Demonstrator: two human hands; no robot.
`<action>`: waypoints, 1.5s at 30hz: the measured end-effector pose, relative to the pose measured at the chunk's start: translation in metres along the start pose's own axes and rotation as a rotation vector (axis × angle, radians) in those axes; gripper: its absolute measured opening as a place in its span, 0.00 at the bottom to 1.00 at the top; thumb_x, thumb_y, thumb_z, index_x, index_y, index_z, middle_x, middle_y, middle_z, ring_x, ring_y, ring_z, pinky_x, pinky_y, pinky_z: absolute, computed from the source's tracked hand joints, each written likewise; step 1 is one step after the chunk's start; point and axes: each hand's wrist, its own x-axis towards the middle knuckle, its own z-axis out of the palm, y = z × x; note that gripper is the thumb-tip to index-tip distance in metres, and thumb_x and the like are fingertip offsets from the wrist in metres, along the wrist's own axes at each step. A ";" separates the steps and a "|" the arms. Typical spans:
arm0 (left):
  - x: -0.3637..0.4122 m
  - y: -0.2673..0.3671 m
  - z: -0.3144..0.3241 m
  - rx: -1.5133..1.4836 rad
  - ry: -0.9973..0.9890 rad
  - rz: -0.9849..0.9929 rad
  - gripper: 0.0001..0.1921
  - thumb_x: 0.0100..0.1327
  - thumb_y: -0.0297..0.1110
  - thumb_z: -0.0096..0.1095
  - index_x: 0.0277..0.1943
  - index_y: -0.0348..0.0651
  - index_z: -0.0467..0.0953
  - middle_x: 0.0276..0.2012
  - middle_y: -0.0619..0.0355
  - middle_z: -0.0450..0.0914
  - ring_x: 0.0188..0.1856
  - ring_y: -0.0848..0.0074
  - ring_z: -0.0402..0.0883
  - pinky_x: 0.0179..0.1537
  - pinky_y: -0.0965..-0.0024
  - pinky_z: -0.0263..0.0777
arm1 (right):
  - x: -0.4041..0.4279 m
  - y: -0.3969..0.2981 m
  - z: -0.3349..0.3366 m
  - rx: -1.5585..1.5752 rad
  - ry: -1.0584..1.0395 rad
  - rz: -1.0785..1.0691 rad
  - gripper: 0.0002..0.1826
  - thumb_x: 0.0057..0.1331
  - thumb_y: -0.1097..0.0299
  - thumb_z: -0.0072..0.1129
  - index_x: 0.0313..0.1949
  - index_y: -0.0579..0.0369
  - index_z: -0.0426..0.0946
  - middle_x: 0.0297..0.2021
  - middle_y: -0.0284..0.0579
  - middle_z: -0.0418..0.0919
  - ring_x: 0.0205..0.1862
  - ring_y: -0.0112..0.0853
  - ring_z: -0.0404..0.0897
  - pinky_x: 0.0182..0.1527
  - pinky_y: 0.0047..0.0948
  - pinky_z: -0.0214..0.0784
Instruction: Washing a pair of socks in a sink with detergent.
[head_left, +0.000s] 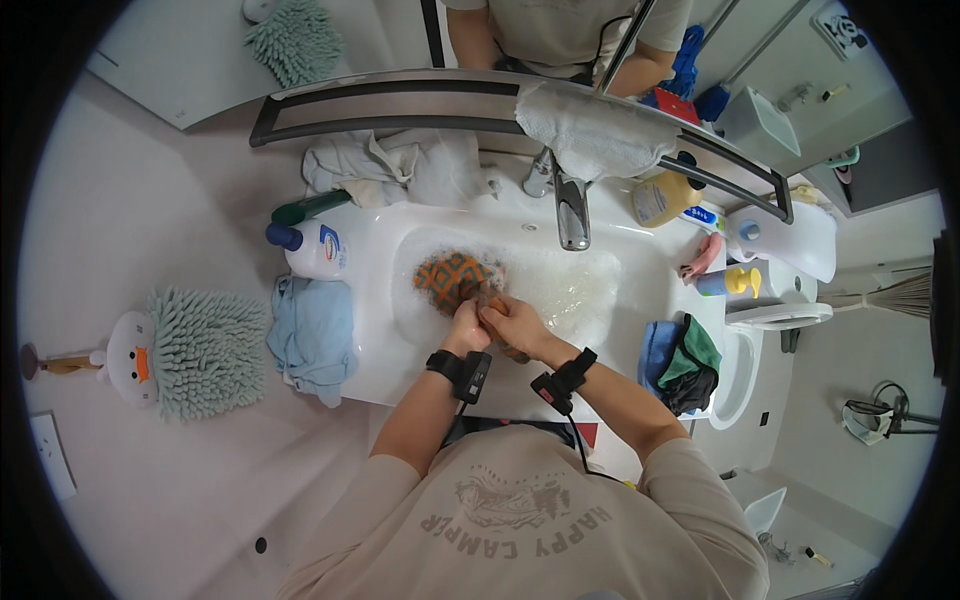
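An orange and green patterned cloth (448, 279) lies partly in the soapy water of a white washbasin (375, 315). My left hand (469, 328) grips a bunched part of it at the middle of the basin. Close against it, my right hand (517, 322) is closed on the same cloth, and a twisted end hangs out below the fingers. The chrome faucet (574, 217) stands beyond both hands, slightly to the right. White foam and cloudy water surround the cloth.
Left of the basin are a blue cloth (311, 334), a white bottle with a blue cap (319, 249) and a green bottle (315, 206). At right are folded cloths (679, 364), a pump bottle (724, 282), a pink cloth (703, 256) and a yellow bottle (664, 199). A towel rail (397, 122) crosses behind.
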 end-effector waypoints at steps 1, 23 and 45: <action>-0.002 -0.002 0.004 0.003 0.000 -0.008 0.15 0.68 0.38 0.35 0.45 0.41 0.71 0.44 0.55 0.75 0.46 0.67 0.75 0.49 0.62 0.70 | -0.006 -0.006 0.001 -0.013 0.060 -0.058 0.17 0.60 0.60 0.51 0.44 0.58 0.71 0.23 0.46 0.76 0.22 0.33 0.75 0.27 0.33 0.68; -0.053 -0.039 0.052 0.265 -0.254 0.073 0.11 0.62 0.27 0.51 0.47 0.40 0.71 0.42 0.59 0.77 0.43 0.74 0.77 0.47 0.67 0.71 | 0.029 0.084 -0.072 -0.856 0.520 -0.095 0.11 0.59 0.64 0.50 0.38 0.54 0.69 0.34 0.51 0.75 0.33 0.49 0.77 0.34 0.45 0.71; -0.019 0.034 0.007 0.223 0.006 -0.078 0.20 0.67 0.50 0.43 0.48 0.43 0.70 0.43 0.58 0.75 0.44 0.70 0.76 0.44 0.65 0.73 | -0.003 -0.019 -0.001 0.386 -0.039 0.058 0.11 0.58 0.65 0.55 0.36 0.58 0.70 0.25 0.38 0.71 0.26 0.22 0.69 0.29 0.21 0.64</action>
